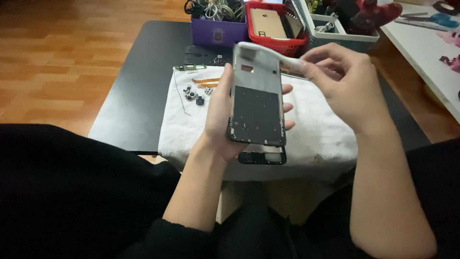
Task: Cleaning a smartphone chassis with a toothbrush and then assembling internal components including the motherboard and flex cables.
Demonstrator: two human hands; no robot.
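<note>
My left hand (218, 120) grips an opened phone frame (256, 103) upright over a white towel (316, 129), its dark inner side facing me. My right hand (342, 84) pinches a white brush-like tool (268, 52), blurred by motion, whose head lies across the top edge of the frame. Below the frame, a black phone part (262, 157) rests on the towel's near edge. Small loose components (195, 93), orange flex strips (207, 81) and a thin black wire (180, 98) lie on the towel's left side.
The towel sits on a black low table (136, 91). At the far edge stand a purple box of cables (218, 24), a red basket holding a phone (275, 26) and a pale basket (335, 29). A white surface with scissors (433, 19) is at right. Wood floor surrounds.
</note>
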